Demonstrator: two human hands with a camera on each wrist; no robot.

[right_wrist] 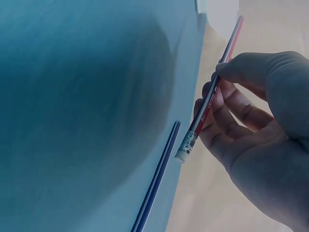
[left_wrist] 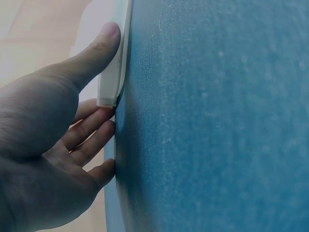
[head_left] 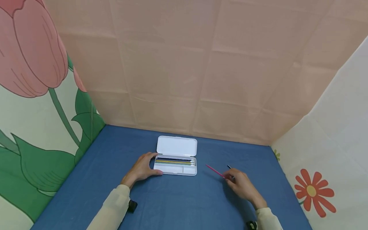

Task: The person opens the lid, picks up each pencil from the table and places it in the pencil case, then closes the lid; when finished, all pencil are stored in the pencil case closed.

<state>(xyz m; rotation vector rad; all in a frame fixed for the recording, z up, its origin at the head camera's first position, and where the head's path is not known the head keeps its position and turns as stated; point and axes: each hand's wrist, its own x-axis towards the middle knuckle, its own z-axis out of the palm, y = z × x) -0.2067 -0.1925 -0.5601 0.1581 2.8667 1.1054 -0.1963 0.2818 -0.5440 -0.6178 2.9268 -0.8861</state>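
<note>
A white pencil case [head_left: 168, 171] lies on the blue cloth with its lid [head_left: 176, 146] folded back. Several pencils [head_left: 173, 161] rest side by side in its back part. My left hand [head_left: 141, 167] holds the case's left end, thumb at the front wall and fingers round the end and back. Right of the case, my right hand [head_left: 241, 183] pinches a red pencil [right_wrist: 207, 104] above the cloth, its white eraser [right_wrist: 181, 156] end towards me. Beneath it a dark blue pencil [right_wrist: 157, 181] lies on the cloth, partly hidden by the hand in the head view.
The blue cloth [head_left: 172, 201] covers the table up to a beige backdrop [head_left: 172, 80]. A flower-printed sheet [head_left: 86, 127] stands on the left, and a white sheet with a red flower [head_left: 311, 191] borders the right.
</note>
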